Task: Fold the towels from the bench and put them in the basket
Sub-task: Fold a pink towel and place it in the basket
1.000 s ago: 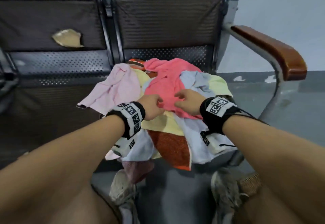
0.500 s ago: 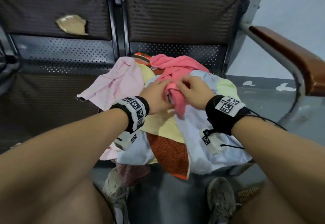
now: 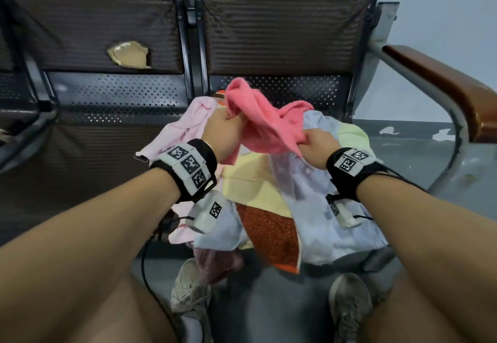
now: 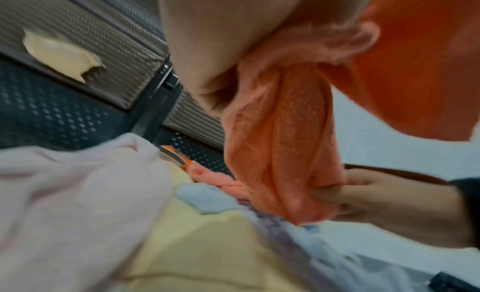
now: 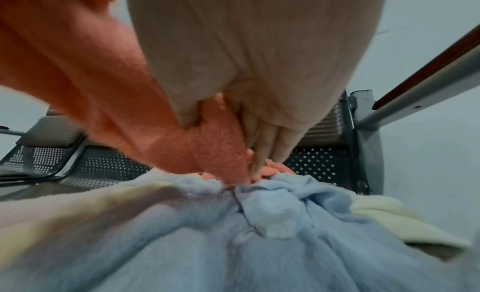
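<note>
A coral-pink towel point(image 3: 262, 119) is lifted off the heap of towels on the bench seat. My left hand point(image 3: 224, 130) grips its bunched left edge, and the same towel point(image 4: 280, 136) hangs from that fist in the left wrist view. My right hand point(image 3: 316, 144) pinches its right edge; thumb and fingers clamp the cloth point(image 5: 218, 151) in the right wrist view. Below lie a pale pink towel point(image 3: 183, 132), a yellow towel point(image 3: 255, 181), a light blue towel point(image 3: 322, 208) and an orange-red towel point(image 3: 271, 237). No basket is in view.
The dark bench point(image 3: 115, 100) has perforated metal and a padded back with a torn patch point(image 3: 129, 54). A wooden armrest point(image 3: 443, 87) on a metal frame stands at the right. My knees and shoes point(image 3: 191, 286) are below the seat's front edge.
Both hands took hold of the coral-pink towel on the heap, then raised it and drew apart, stretching it between them. The head view shifted closer.
</note>
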{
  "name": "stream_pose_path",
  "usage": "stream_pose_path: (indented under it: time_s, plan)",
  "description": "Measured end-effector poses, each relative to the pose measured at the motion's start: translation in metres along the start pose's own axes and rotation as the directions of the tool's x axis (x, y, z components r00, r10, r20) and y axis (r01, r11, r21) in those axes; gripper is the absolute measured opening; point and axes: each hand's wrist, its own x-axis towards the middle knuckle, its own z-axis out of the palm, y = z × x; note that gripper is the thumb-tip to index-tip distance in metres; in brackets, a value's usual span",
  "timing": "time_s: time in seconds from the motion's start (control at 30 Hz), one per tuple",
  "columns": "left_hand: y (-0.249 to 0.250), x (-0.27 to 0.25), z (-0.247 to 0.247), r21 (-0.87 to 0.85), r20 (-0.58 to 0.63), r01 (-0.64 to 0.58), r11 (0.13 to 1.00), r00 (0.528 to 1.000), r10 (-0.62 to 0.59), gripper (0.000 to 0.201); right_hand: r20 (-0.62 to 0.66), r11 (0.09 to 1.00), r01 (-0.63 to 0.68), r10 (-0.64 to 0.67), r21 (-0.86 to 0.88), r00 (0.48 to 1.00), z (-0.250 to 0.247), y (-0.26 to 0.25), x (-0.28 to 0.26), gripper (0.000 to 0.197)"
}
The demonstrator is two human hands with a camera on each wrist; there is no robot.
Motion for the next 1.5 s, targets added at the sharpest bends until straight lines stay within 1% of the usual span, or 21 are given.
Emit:
stream_pose_path:
  time_s: [0.1, 0.17, 0.23, 0.27, 0.33, 0.4, 0.43, 0.57, 0.63, 0.67, 0.73, 0.8, 0.83, 0.9, 0.97, 1.07, 1.17, 1.23, 1.3, 1.37, 1.5]
  plan:
    - [-0.029, 0.01, -0.02, 0.342, -0.05, 0.168, 0.924, 0.986, -0.161, 0.018, -0.079, 1.0, -0.006, 0.006, 0.007, 0.997, -0.006, -0.005, -0.005, 0.017]
    - [-0.045, 0.008, -0.023, 0.476, -0.051, 0.178, 0.861, 0.983, -0.175, 0.069, -0.158, 0.995, 0.075, -0.063, 0.07, 0.985, -0.013, -0.016, -0.01, 0.012]
    - [-0.046, 0.001, -0.016, 0.44, 0.117, -0.034, 0.897, 0.993, -0.02, 0.112, -0.22, 0.973, 0.153, -0.114, 0.17, 0.969, -0.021, -0.027, -0.012, 0.012]
    - [-0.04, -0.005, -0.009, 0.351, 0.27, -0.17, 0.921, 0.96, 0.075, 0.117, -0.244, 0.956, 0.177, -0.119, 0.234, 0.963, -0.024, -0.034, -0.015, 0.012]
    - [-0.032, -0.012, 0.007, 0.25, 0.461, -0.321, 0.913, 0.869, 0.179, 0.079, -0.244, 0.911, 0.195, -0.109, 0.363, 0.964, -0.029, -0.044, -0.021, 0.019]
    - [-0.02, -0.017, 0.018, 0.292, 0.435, -0.394, 0.872, 0.866, 0.245, 0.029, -0.188, 0.875, 0.203, -0.131, 0.439, 0.973, -0.033, -0.045, -0.025, 0.028]
    - [-0.019, -0.015, 0.019, 0.285, 0.368, -0.396, 0.873, 0.886, 0.282, 0.024, -0.144, 0.862, 0.205, -0.154, 0.464, 0.977, -0.035, -0.042, -0.026, 0.032]
    - [-0.01, -0.001, 0.015, 0.023, 0.178, -0.235, 0.972, 0.957, 0.227, 0.023, 0.11, 0.867, 0.073, -0.145, 0.493, 0.983, -0.028, -0.014, -0.028, 0.047]
    - [-0.005, 0.008, 0.01, -0.046, 0.097, -0.155, 0.987, 0.983, 0.159, 0.022, 0.234, 0.961, 0.048, -0.115, 0.272, 0.965, -0.017, 0.003, -0.029, 0.027]
    - [-0.005, 0.012, 0.006, -0.078, 0.079, -0.138, 0.987, 0.986, 0.144, 0.021, 0.231, 0.98, 0.05, -0.094, 0.192, 0.968, -0.012, 0.009, -0.03, 0.021]
    - [-0.008, 0.017, 0.0, -0.099, 0.096, -0.141, 0.985, 0.984, 0.151, 0.02, 0.159, 0.947, 0.041, -0.096, 0.319, 0.982, -0.005, 0.009, -0.03, 0.023]
    - [-0.011, 0.015, -0.001, -0.09, 0.187, -0.123, 0.988, 0.973, 0.138, 0.027, 0.129, 0.869, 0.06, -0.141, 0.491, 0.982, -0.004, -0.006, -0.028, 0.052]
    - [-0.013, 0.013, 0.0, -0.082, 0.233, -0.099, 0.992, 0.965, 0.116, 0.035, 0.119, 0.874, 0.091, -0.168, 0.478, 0.979, -0.002, -0.014, -0.027, 0.052]
    - [-0.015, 0.01, 0.002, -0.009, 0.255, -0.058, 0.998, 0.965, 0.059, 0.05, 0.084, 0.915, 0.118, -0.162, 0.387, 0.983, 0.002, -0.025, -0.021, 0.026]
    - [-0.018, 0.01, -0.001, 0.095, 0.163, -0.05, 0.994, 0.986, 0.034, 0.043, 0.012, 0.934, 0.08, -0.09, 0.349, 0.996, -0.002, -0.029, -0.017, 0.018]
    - [-0.031, 0.014, -0.016, 0.32, -0.045, -0.088, 0.943, 0.993, 0.107, 0.022, -0.129, 0.868, 0.071, -0.007, 0.492, 0.992, -0.017, -0.028, -0.015, 0.019]
    - [-0.04, 0.015, -0.025, 0.443, -0.073, -0.131, 0.887, 0.981, 0.181, 0.019, -0.229, 0.763, 0.136, 0.017, 0.632, 0.973, -0.04, -0.028, -0.019, 0.028]
    - [-0.037, 0.016, -0.026, 0.451, -0.081, -0.173, 0.875, 0.969, 0.233, 0.019, -0.286, 0.794, 0.149, 0.032, 0.589, 0.958, -0.052, -0.025, -0.023, 0.031]
    - [-0.03, 0.017, -0.023, 0.32, -0.08, -0.187, 0.929, 0.972, 0.223, 0.025, -0.324, 0.873, 0.111, 0.056, 0.475, 0.944, -0.056, -0.015, -0.024, 0.032]
    - [-0.024, 0.013, -0.016, 0.154, 0.01, -0.156, 0.976, 0.988, 0.156, 0.033, -0.32, 0.945, 0.046, 0.063, 0.324, 0.945, -0.05, -0.005, -0.027, 0.022]
    - [-0.016, 0.004, 0.003, 0.163, 0.203, -0.203, 0.965, 0.965, 0.169, 0.025, -0.203, 0.981, 0.058, -0.02, 0.187, 0.979, -0.029, 0.003, -0.033, 0.03]
